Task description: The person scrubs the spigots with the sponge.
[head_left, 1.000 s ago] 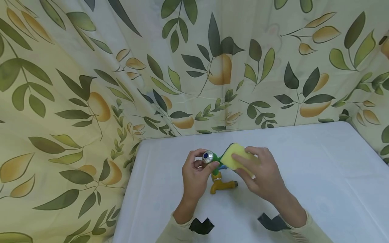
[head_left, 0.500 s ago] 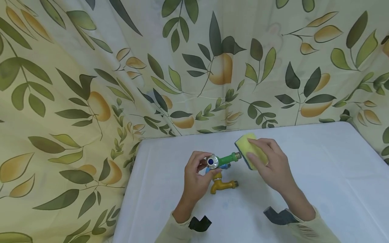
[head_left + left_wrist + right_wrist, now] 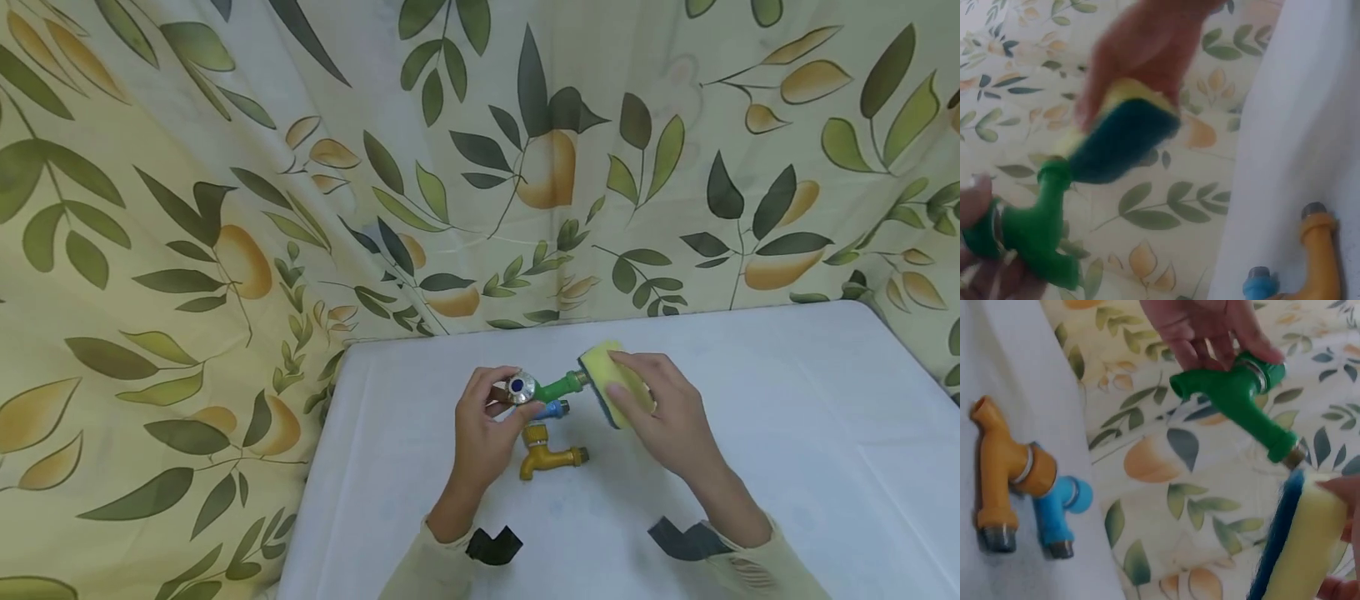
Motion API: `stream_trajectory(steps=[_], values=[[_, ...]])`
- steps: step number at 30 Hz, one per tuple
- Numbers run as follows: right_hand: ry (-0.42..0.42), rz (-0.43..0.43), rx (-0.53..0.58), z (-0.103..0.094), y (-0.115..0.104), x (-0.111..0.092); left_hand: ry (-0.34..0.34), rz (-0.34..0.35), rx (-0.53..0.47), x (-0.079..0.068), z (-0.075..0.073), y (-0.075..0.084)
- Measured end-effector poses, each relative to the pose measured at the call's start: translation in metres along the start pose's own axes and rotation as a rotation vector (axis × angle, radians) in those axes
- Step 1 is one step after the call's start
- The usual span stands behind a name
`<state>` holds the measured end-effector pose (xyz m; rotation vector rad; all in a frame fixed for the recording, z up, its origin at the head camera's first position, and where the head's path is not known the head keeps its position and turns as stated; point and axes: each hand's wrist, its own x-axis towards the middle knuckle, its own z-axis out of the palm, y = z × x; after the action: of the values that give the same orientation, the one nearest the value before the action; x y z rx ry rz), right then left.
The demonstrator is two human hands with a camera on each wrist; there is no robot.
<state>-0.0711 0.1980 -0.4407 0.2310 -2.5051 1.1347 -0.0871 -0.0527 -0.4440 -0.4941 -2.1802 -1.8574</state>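
My left hand grips a green tap by its knob end, above the table. The tap's threaded metal end points right, as the right wrist view shows. A yellow sponge with a dark green scouring side is held in my right hand, thumb on one face and fingers on the other. Its scouring side is at the tap's threaded end, touching or very near it. Below the hands, a yellow tap lies on the table, with a blue tap behind it, partly hidden by my left hand.
A white cloth covers the table. Beyond its back and left edges hangs a curtain patterned with leaves and fruit. Black bands show at both sleeve cuffs.
The sponge has moved from covering the green tap's body and spout to its threaded end on the right. The tap has turned slightly, and my left hand keeps its grip.
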Motion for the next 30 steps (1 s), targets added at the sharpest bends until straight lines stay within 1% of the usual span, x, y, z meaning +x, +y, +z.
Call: stream_trajectory(steps=[2,3,5,8,10,12,15,18,20,25,28,30], values=[[0.000,0.041,-0.045,0.001,0.005,0.001,0.025,-0.077,0.021,0.010,-0.004,-0.004],[0.000,0.060,-0.050,0.001,0.008,0.001,0.035,-0.122,0.041,0.016,-0.007,-0.008],[-0.005,0.087,-0.049,0.001,0.013,-0.001,0.041,-0.200,0.110,0.032,-0.013,-0.017],[-0.015,0.101,-0.044,0.002,0.019,-0.004,0.014,-0.288,0.249,0.056,-0.020,-0.036],[-0.022,0.108,-0.050,0.003,0.023,-0.006,-0.006,-0.318,0.324,0.071,-0.021,-0.050],[-0.030,0.120,-0.057,0.004,0.026,-0.008,-0.019,-0.332,0.368,0.084,-0.020,-0.065],[-0.041,0.136,-0.062,0.004,0.030,-0.010,-0.026,-0.366,0.403,0.097,-0.014,-0.085],[-0.045,0.145,-0.054,0.004,0.033,-0.013,-0.031,-0.406,0.422,0.104,-0.008,-0.102],[-0.048,0.145,-0.048,0.004,0.033,-0.014,-0.032,-0.438,0.437,0.106,-0.004,-0.111],[-0.045,0.149,-0.040,0.003,0.032,-0.016,-0.041,-0.518,0.471,0.108,0.002,-0.123],[-0.045,0.153,-0.032,0.003,0.031,-0.018,-0.049,-0.541,0.505,0.106,0.004,-0.130],[-0.045,0.152,-0.029,0.003,0.030,-0.019,-0.055,-0.536,0.528,0.103,0.005,-0.135]])
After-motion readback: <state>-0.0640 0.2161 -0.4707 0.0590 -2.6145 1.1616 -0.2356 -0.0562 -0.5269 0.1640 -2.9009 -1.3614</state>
